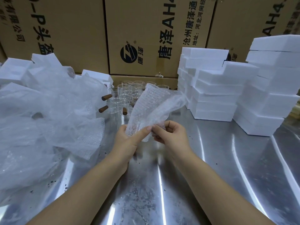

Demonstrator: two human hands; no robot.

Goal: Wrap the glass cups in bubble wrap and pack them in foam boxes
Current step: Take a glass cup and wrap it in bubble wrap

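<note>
Forearms [97, 184] reach over the steel worktop [211, 159], holding the bubble wrap [151, 104] raised, likely so it rolls freely. Left grip [129, 138] curls round its lower end, where a glass cup [138, 132] seems bundled; right grip [167, 132] pinches the sheet's edge, with foam boxes [214, 95] stacked to the right.

A steel table [211, 168] bears foam boxes [215, 95], glass cups [125, 95], and seemingly loose bubble wrap [40, 119].

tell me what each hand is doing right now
Left hand: holding, fingers curled round the lower end of the bubble wrap.
Right hand: holding, pinching the edge of the same bubble wrap.
</note>
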